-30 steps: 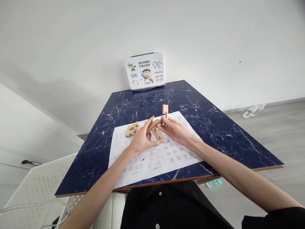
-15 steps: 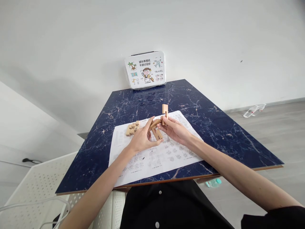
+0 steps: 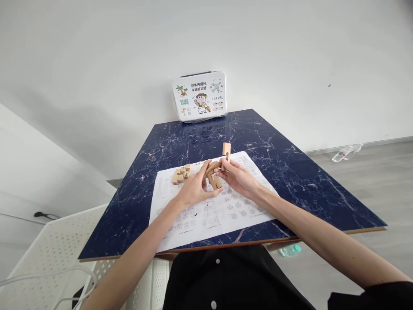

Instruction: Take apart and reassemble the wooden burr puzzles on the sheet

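Note:
Between thumb and fingers, my left hand point(image 3: 194, 189) grips a notched wooden puzzle piece point(image 3: 215, 182) with a dark mark on its face. My right hand point(image 3: 240, 177) pinches another slotted wooden puzzle piece point(image 3: 226, 149), which stands upright. The two pieces are close together above the printed paper sheet point(image 3: 180, 237); a rounded wooden part lies between them, and I cannot tell which piece it belongs to. Left of my left hand, several notched wooden pieces point(image 3: 181, 174) sit grouped on the sheet.
The sheet lies on a dark blue marble-patterned table point(image 3: 277, 172). At its back edge a white cartoon-printed case point(image 3: 201, 97) leans on the wall. A white perforated cabinet point(image 3: 58, 241) is at the left. Plastic bottles point(image 3: 345, 152) lie on the floor to the right.
The whole view has shifted slightly. Both hands keep their grip on the wooden pieces, and the pieces' arrangement looks almost the same.

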The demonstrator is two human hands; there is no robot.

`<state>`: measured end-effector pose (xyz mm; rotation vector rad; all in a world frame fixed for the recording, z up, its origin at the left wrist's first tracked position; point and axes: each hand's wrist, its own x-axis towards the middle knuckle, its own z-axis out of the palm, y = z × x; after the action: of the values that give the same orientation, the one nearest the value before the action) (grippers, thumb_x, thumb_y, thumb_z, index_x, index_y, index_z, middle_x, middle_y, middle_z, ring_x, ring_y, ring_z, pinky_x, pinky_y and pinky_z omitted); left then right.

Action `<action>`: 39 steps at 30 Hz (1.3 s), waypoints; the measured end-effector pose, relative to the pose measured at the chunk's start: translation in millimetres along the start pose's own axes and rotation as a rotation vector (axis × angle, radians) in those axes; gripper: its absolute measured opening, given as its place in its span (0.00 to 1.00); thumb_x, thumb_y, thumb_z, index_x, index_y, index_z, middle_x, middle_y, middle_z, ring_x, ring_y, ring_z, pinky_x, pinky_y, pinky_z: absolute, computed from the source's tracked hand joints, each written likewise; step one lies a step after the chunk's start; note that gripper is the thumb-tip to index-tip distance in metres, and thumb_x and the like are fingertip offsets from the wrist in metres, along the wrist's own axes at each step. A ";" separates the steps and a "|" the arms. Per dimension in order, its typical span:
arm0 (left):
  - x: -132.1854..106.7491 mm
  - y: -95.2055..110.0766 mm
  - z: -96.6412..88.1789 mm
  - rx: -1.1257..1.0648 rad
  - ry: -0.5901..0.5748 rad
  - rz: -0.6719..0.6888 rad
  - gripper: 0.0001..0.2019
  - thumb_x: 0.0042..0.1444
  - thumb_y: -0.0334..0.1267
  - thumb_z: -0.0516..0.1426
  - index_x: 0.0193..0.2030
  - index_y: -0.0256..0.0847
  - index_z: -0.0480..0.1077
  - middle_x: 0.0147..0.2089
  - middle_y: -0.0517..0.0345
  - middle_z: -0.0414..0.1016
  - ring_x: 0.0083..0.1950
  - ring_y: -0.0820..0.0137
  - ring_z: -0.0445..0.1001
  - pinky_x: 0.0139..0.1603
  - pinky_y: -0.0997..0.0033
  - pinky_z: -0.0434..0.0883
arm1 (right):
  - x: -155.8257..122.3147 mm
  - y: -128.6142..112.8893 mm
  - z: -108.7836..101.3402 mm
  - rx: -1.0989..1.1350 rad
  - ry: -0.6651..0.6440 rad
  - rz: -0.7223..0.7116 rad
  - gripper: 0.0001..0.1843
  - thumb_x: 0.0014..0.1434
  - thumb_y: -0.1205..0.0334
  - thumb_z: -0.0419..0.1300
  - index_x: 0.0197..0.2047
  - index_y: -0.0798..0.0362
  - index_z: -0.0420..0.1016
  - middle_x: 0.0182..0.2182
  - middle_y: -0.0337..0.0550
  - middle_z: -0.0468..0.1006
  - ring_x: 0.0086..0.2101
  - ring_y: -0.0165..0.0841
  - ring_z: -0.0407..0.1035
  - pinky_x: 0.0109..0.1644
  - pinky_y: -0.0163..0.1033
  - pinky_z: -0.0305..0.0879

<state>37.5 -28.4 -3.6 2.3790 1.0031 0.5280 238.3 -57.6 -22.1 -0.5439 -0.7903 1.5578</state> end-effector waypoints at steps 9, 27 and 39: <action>-0.5 -1.3 0.5 -0.046 -0.032 0.042 0.51 0.59 0.56 0.64 0.81 0.47 0.43 0.32 0.65 0.73 0.28 0.70 0.70 0.32 0.70 0.67 | -0.6 2.4 -0.9 -0.014 -0.008 -0.009 0.14 0.59 0.50 0.75 0.39 0.50 0.81 0.38 0.38 0.80 0.41 0.30 0.77 0.55 0.36 0.75; -1.7 -14.7 -0.7 -0.238 0.048 -0.001 0.52 0.62 0.58 0.64 0.82 0.51 0.37 0.58 0.43 0.78 0.46 0.58 0.80 0.45 0.61 0.74 | -1.1 2.5 -6.8 -0.022 0.005 0.032 0.10 0.65 0.53 0.71 0.40 0.51 0.81 0.42 0.42 0.81 0.41 0.30 0.77 0.57 0.37 0.75; 0.0 -16.6 -7.7 -0.220 -0.068 0.040 0.33 0.76 0.46 0.49 0.81 0.42 0.43 0.38 0.52 0.81 0.39 0.63 0.79 0.44 0.62 0.73 | 1.4 -3.7 -10.7 0.106 0.079 0.081 0.09 0.62 0.57 0.74 0.38 0.52 0.81 0.36 0.41 0.80 0.38 0.31 0.77 0.50 0.35 0.78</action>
<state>24.4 -16.1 -7.1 2.2095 0.8243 0.5397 248.4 -54.3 -26.2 -0.5618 -0.6292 1.6328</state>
